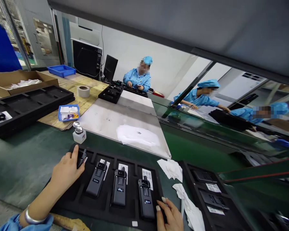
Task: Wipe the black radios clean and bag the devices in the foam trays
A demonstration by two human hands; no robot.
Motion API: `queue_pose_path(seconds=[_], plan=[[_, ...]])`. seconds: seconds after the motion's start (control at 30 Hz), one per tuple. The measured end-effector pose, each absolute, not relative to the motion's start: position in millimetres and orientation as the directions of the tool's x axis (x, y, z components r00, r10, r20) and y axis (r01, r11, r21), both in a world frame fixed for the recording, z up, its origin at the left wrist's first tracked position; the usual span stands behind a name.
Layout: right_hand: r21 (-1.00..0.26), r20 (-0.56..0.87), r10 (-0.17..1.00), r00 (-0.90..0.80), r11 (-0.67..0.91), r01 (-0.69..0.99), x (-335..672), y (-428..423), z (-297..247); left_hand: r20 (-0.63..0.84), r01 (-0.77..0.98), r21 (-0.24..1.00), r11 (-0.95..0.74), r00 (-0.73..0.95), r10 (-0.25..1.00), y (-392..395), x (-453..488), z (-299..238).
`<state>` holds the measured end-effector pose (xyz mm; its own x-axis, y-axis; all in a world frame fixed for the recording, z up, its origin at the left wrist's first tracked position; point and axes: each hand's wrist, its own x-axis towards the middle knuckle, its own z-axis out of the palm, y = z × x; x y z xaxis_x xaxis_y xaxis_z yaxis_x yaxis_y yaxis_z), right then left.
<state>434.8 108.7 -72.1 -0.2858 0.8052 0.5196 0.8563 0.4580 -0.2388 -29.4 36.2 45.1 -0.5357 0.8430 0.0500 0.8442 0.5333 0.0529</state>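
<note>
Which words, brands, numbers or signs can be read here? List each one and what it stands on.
"Riton", as best it reads: left lettered black rectangular handset
"Riton", slightly blurred: middle lettered handset
"Riton": right lettered handset
Too small to read: print on white paper labels beside these handsets; dark mark on white paper sheets
Too blurred: white rectangular labels in the right-hand black tray

Left hand [65,171]: bare, back upward, forefinger extended forward, thumb parted from it. Left forearm [42,199]: slanting from lower left, polished silver metal bangle [30,219], light-blue cloth sleeve [42,225]. Right hand [170,216]: bare, pale-nailed, loosely bent, wrist unseen.
</note>
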Motion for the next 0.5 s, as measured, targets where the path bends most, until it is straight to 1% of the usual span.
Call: queue_pose_path(seconds=[0.07,0.13,0.23,0.3,0.4,0.5], plan=[[-0.216,0.532,0.792,-0.3,0.47,0.856,435,109,-73,0.035,0.861,0.032,0.508,-0.509,0.86,41,-30,41],[-0.219,0.53,0.793,-0.302,0.471,0.854,435,110,-71,0.035,0.867,0.033,0.498,-0.499,0.866,42,-29,36],[-0.267,0.517,0.821,-0.241,0.422,0.866,429,110,-61,0.073,0.866,0.066,0.495,-0.499,0.863,37,-30,28],[-0.309,0.527,0.826,-0.199,0.405,0.861,415,107,-47,0.126,0.87,0.106,0.481,-0.492,0.861,32,-31,23],[-0.37,0.562,0.794,-0.231,0.492,0.789,371,98,-15,0.221,0.876,0.152,0.457,-0.481,0.848,24,-29,17],[-0.389,0.577,0.731,-0.364,0.638,0.664,302,86,18,0.274,0.878,0.177,0.444,-0.477,0.835,21,-28,12]])
